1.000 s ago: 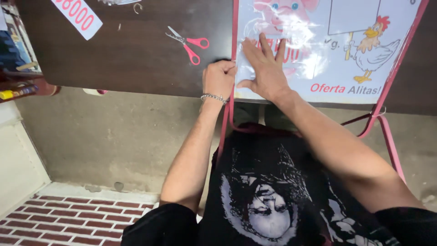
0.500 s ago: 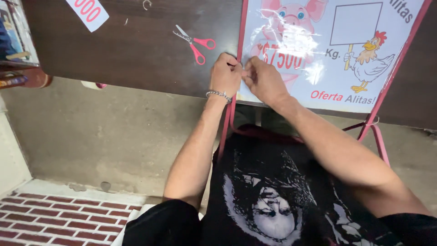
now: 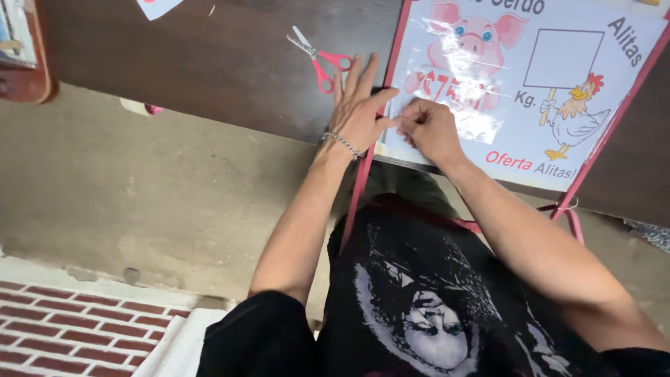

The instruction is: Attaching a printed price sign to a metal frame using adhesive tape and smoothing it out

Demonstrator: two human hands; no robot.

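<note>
A white poster (image 3: 558, 119) with a pink pig, a chicken and a red frame lies on the dark wooden table (image 3: 209, 63). A clear plastic sheet (image 3: 464, 84) covers its left part. My left hand (image 3: 357, 108) lies flat at the poster's left edge, fingers spread, a bead bracelet on the wrist. My right hand (image 3: 431, 129) is curled, pinching the lower left corner of the plastic sheet against my left thumb. Pink-handled scissors (image 3: 319, 57) lie on the table just beyond my left fingers.
A white paper piece (image 3: 157, 7) lies at the table's far edge. A reddish-brown curved object (image 3: 31, 77) sits at the left. Below the table are a concrete floor (image 3: 139, 209), a brick strip (image 3: 70, 328) and my black printed shirt.
My right hand went from flat on the plastic to curled and pinching at its corner. My left hand opened out flat. The view shifted, so the poster now sits further right.
</note>
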